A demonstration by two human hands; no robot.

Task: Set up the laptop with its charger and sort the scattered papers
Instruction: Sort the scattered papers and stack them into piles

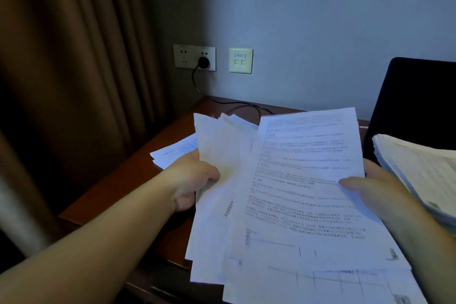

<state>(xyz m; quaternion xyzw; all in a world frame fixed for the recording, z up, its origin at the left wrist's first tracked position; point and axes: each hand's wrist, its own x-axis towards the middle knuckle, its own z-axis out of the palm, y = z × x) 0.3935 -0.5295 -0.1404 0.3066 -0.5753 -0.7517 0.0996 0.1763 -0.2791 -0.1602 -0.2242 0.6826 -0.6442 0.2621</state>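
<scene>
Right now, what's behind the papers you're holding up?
Behind the held papers shows a brown desk, a smaller pile of sheets and a black cable from the wall plug. The desk's middle is hidden.

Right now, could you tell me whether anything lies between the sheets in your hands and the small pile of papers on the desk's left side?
Nothing visible does. The left hand and right hand hold the sheets just above the desk, and the small pile lies uncovered behind the left hand.
</scene>
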